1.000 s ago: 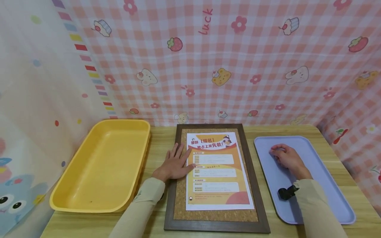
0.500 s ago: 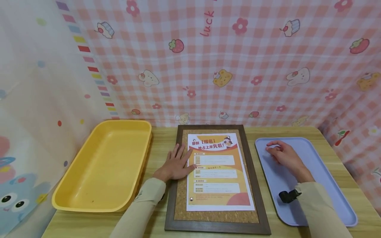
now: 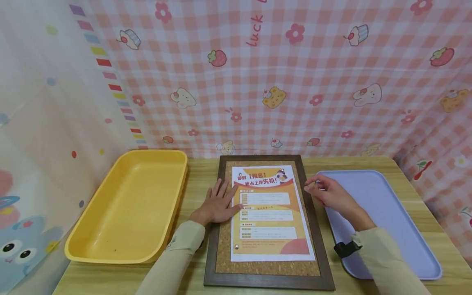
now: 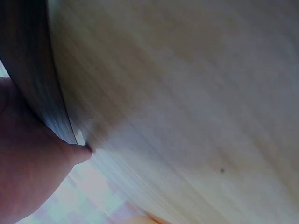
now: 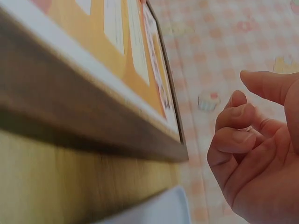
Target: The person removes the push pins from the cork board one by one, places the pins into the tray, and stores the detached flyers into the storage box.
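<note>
A printed poster (image 3: 273,246) in orange and white lies on a cork board (image 3: 265,268) with a dark wooden frame (image 3: 269,280). Silver pins sit at its two upper corners and at the lower left pin (image 3: 237,246). My left hand (image 3: 217,207) rests on the board's left side with fingers spread, thumb and fingertips reaching the poster's edge. Over the right side of the frame hovers my right hand (image 3: 332,196), its fingers curled and thumb near the index finger. In the right wrist view, thumb and index tip look apart; whether something tiny is between them cannot be made out.
A yellow plastic tray (image 3: 70,246) stands left of the board. To the right lies a flat lilac tray (image 3: 398,229), partly under my right forearm. Wood-grain table (image 3: 199,176) shows between them. A pink checked cloth (image 3: 236,82) hangs behind.
My right hand has lifted from the lilac tray and moved left to the right side of the cork board's frame. My left hand has stayed in place on the board.
</note>
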Action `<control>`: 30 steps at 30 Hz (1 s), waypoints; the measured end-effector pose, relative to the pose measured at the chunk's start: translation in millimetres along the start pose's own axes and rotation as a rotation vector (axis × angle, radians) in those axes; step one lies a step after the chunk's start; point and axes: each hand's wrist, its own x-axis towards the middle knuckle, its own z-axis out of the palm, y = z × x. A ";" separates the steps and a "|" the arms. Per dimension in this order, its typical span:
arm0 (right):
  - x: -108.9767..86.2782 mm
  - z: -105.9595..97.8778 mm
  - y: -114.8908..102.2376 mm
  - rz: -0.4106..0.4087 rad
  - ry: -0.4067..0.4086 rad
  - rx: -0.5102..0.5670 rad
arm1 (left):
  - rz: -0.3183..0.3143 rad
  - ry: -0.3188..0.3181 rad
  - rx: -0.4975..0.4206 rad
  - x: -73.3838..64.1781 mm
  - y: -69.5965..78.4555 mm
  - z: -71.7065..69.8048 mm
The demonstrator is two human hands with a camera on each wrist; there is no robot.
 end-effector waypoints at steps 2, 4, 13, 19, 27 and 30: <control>-0.7 5.6 -4.2 -0.006 -0.029 0.001 | -0.001 0.000 0.007 0.4 -0.4 0.4; -1.1 10.8 -7.9 -0.008 -0.055 0.000 | 0.000 -0.001 0.013 0.6 -0.7 0.6; -2.0 34.8 -21.3 -0.062 -0.141 0.003 | 0.025 0.004 0.005 -2.6 1.1 -1.3; -3.2 53.6 -28.6 -0.105 -0.218 -0.015 | 0.036 0.000 0.005 -5.7 4.9 -6.4; -2.8 79.2 -39.2 -0.114 -0.313 -0.053 | 0.031 0.012 0.014 -6.6 6.5 -8.4; -2.0 87.9 -41.1 -0.109 -0.346 -0.054 | 0.027 0.010 0.011 -7.4 7.7 -8.5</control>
